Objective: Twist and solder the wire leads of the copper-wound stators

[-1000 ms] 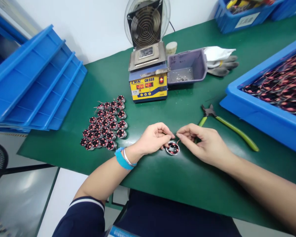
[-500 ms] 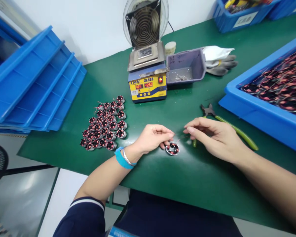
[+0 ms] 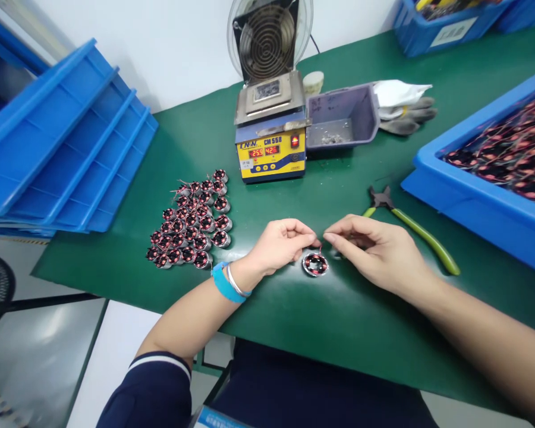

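While the left hand pinches wire, the right hand is nearly closed, hold unclear. The coil looks unfinished.

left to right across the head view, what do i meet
Blue crates, coil cluster, left hand, wound ring, right hand, blue tray.

A small upright ring, silver-rimmed, with black and copper-red windings inside, rests on the green table, its open top showing; a reddish wire rises from its far side.
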`<state>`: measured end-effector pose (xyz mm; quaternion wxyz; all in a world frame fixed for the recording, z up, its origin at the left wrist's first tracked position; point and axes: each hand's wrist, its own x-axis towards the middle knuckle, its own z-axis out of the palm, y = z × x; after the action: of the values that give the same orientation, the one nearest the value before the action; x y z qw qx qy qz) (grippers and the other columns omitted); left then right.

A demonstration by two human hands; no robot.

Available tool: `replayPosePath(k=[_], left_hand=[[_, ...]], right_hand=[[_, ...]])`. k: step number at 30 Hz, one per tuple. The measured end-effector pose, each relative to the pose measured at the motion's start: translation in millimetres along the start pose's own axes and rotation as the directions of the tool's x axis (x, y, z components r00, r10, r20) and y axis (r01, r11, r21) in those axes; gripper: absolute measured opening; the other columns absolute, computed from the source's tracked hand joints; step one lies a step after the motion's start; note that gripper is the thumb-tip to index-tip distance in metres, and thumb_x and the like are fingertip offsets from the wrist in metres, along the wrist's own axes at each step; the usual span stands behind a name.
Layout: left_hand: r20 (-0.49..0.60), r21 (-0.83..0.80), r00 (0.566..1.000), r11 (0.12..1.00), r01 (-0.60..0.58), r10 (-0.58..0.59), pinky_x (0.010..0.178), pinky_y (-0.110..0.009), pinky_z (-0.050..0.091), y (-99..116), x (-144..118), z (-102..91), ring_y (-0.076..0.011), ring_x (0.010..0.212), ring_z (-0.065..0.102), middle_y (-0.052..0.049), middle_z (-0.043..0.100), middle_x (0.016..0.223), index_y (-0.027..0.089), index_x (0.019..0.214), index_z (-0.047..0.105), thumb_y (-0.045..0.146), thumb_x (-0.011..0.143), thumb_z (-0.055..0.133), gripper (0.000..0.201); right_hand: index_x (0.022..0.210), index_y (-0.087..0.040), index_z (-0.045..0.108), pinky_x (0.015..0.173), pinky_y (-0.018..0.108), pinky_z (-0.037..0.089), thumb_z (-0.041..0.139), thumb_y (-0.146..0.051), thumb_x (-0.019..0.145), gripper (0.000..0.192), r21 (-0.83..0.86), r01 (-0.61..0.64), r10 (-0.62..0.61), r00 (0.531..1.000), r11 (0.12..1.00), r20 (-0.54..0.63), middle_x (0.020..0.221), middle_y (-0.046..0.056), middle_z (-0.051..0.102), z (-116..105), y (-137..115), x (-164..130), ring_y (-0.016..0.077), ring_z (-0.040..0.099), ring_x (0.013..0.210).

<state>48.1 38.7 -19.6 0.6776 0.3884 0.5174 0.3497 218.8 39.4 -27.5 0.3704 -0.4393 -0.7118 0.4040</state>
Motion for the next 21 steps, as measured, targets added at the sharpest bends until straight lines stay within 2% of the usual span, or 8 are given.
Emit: replayPosePath(k=[5,10,16,18,21], left_hand=[[0.055,-0.023,0.998,0.999,0.030,-0.029,0.034,-0.014,0.018,2.1,1.1,3.2,-0.0001,0.031,0.033,0.006,0.050,0.043,0.012,0.064,0.055,0.014,0.072,0.060,0.010],[0.087,-0.041,0.996,0.999,0.025,-0.021,0.035,-0.015,0.018,2.2,0.9,1.8,0.0010,0.033,0.032,-0.001,0.063,0.058,0.010,0.066,0.057,0.020,0.067,0.065,0.013],[0.069,-0.033,0.998,0.999,0.003,-0.001,0.036,-0.015,0.021,0.7,-0.5,2.7,0.0005,0.035,0.034,-0.001,0.063,0.057,0.011,0.066,0.057,0.025,0.065,0.069,0.019],[0.061,-0.039,0.998,0.999,0.001,0.001,0.036,-0.015,0.021,0.2,-0.7,2.9,0.0005,0.035,0.034,-0.001,0.063,0.058,0.011,0.067,0.057,0.026,0.065,0.069,0.020],[0.060,-0.048,0.998,0.999,-0.006,0.008,0.035,-0.015,0.020,-0.6,-0.8,2.1,0.0003,0.034,0.034,-0.002,0.065,0.061,0.011,0.068,0.056,0.028,0.065,0.068,0.020]], right_hand=[[0.079,-0.017,0.065,0.055,0.025,0.054,0.059,-0.034,0.086,0.019,0.082,0.027,-0.023,0.999,0.996,-0.044,0.072,0.005,0.065,9.4,0.6,0.8,0.0154,0.065,0.063],[0.080,-0.017,0.066,0.050,0.021,0.051,0.058,-0.026,0.085,0.013,0.074,0.079,-0.074,0.995,0.994,-0.067,0.071,0.004,0.064,9.8,0.4,2.0,0.0118,0.061,0.057],[0.082,-0.017,0.070,0.050,0.021,0.046,0.054,-0.024,0.087,0.018,-0.052,0.164,-0.165,0.986,0.985,-0.017,0.070,0.004,0.062,3.6,-2.4,0.1,0.0109,0.056,0.057],[0.086,-0.017,0.070,0.049,0.021,0.045,0.055,-0.026,0.086,0.018,-0.003,0.137,-0.137,0.990,0.991,-0.016,0.071,0.005,0.063,1.3,-1.5,-1.1,0.0109,0.056,0.057],[0.097,-0.015,0.067,0.047,0.022,0.046,0.056,-0.031,0.086,0.023,0.167,0.016,-0.026,0.998,0.986,0.057,0.066,0.003,0.062,-3.0,2.1,-1.1,0.0109,0.056,0.051]])
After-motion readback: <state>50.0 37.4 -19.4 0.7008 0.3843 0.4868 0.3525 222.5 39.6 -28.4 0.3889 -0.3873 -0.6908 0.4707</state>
